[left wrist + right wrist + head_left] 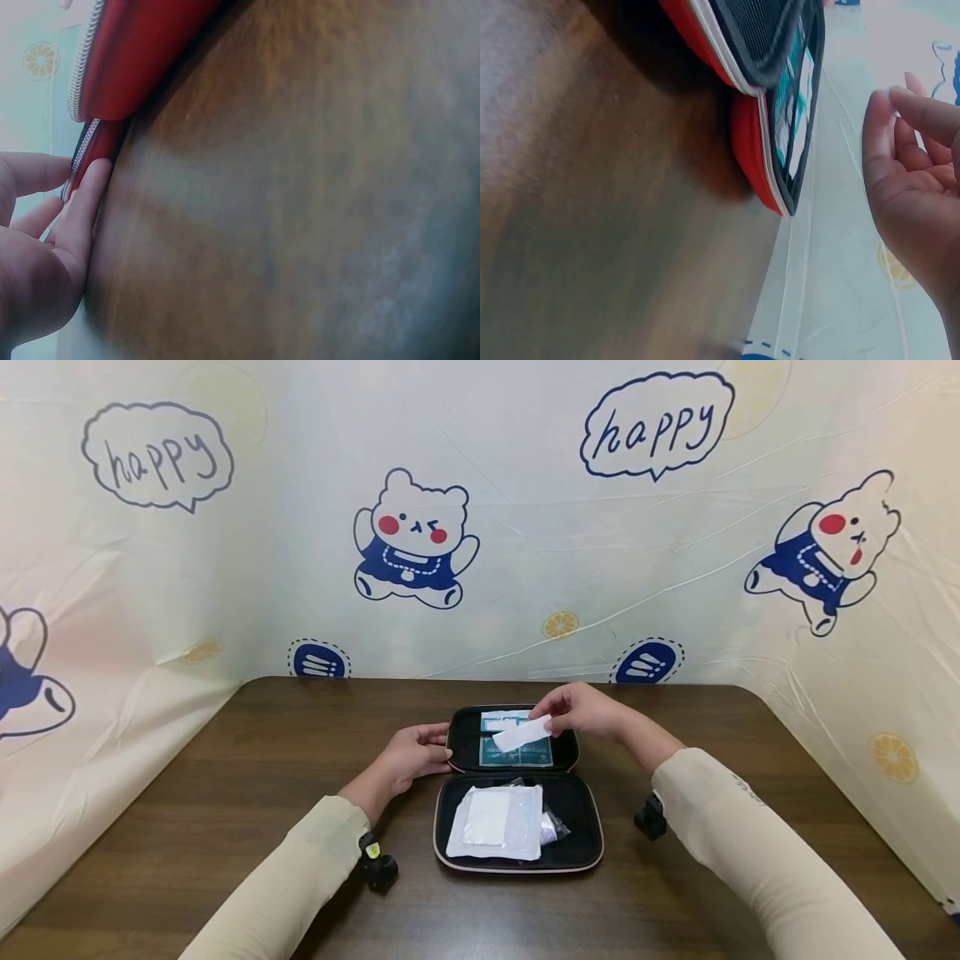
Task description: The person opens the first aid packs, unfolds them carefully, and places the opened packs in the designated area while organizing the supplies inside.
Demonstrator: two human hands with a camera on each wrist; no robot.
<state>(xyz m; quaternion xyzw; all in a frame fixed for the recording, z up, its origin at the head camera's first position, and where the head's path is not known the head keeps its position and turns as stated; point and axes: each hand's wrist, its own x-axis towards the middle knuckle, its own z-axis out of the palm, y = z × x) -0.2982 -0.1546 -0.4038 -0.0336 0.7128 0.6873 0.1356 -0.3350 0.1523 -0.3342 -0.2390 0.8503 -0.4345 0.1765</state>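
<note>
A zippered case (581, 797), red outside and black inside, lies unfolded on the table. My left hand (411, 753) holds the far half by its left edge, thumb and fingers on either side of the zipper rim in the left wrist view. Above that half, my right hand (583, 710) pinches a small white strip (521, 735) between thumb and fingers. Beneath the strip are teal-and-white packets (517, 755) in the far half. A flat white packet (487, 822) rests in the near half, partly covering a clear plastic bag (553, 828).
The brown wooden table (247, 793) extends around the case on every side. Behind it hangs a pale curtain (517, 568) printed with bears and orange slices. A black wrist camera (380, 868) sits on the left sleeve, another camera (651, 817) on the right.
</note>
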